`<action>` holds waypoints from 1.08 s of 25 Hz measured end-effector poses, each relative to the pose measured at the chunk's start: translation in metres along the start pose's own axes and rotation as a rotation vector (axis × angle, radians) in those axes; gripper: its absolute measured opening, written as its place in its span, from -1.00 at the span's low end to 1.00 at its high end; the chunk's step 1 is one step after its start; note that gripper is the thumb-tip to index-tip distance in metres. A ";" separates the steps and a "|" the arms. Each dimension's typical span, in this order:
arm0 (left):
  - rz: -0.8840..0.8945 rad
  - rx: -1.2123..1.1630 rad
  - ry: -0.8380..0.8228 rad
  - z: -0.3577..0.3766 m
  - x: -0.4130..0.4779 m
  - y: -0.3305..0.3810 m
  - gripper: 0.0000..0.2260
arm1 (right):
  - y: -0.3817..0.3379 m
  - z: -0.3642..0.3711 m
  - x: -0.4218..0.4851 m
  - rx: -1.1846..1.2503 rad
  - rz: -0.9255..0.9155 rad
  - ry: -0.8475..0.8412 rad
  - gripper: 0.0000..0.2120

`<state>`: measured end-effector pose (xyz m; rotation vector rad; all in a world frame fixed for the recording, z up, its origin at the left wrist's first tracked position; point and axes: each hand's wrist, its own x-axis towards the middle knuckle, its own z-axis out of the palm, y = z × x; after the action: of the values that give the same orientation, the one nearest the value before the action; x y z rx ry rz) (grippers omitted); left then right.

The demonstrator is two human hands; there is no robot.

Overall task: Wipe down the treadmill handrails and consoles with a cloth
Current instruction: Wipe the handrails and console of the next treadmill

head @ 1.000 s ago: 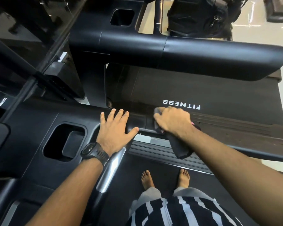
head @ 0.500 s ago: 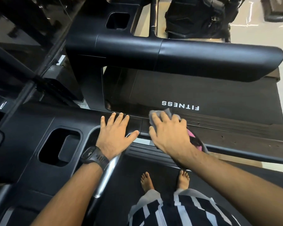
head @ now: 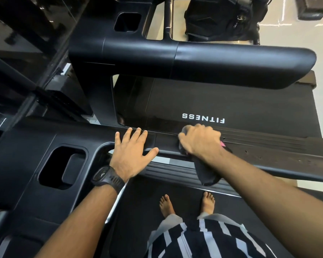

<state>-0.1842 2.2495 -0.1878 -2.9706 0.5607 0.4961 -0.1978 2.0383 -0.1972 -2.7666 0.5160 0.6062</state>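
A dark grey cloth with a small pink patch showing at one edge lies bunched on the flat black treadmill handrail, right of the frame's centre. One loose end of it hangs down off the rail's near side. The right hand covers it, fingers curled over the fabric and gripping it against the rail's top. Just beside it, at centre, the left hand lies flat with fingers spread and thumb out, palm down where the rail meets the moulded black plastic console. A black wristwatch sits on that wrist.

The console holds one rounded recessed pocket at lower left. Its inside is dark, and I cannot tell what it holds. A second such pocket shows at upper centre, equally dark.

Across the upper frame runs a second, thick rounded black handrail, and under it a black running belt with the white word FITNESS upside down. At the bottom, two bare feet stand on a black belt below a black-and-white striped garment.
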 end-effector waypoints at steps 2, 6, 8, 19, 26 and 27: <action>0.005 0.006 0.002 -0.001 -0.001 0.005 -0.31 | -0.002 0.014 -0.034 -0.144 -0.168 0.149 -0.53; 0.003 0.012 0.002 -0.001 0.001 0.008 -0.32 | 0.009 -0.009 0.002 0.075 -0.160 -0.050 -0.58; 0.018 0.003 -0.018 -0.001 -0.001 0.011 -0.32 | 0.011 -0.003 0.001 -0.034 -0.034 -0.014 -0.59; 0.077 0.021 0.009 0.005 -0.002 0.030 -0.31 | 0.023 0.015 -0.039 -0.154 -0.323 0.132 -0.51; 0.115 0.023 -0.004 0.008 -0.001 0.056 -0.32 | 0.041 0.010 -0.042 -0.138 -0.215 0.143 -0.53; 0.111 0.026 0.009 0.009 0.000 0.058 -0.32 | 0.043 0.014 -0.049 -0.141 -0.336 0.160 -0.49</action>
<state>-0.2083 2.1966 -0.1974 -2.9303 0.7304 0.4807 -0.2611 2.0182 -0.1951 -2.9546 0.0337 0.3566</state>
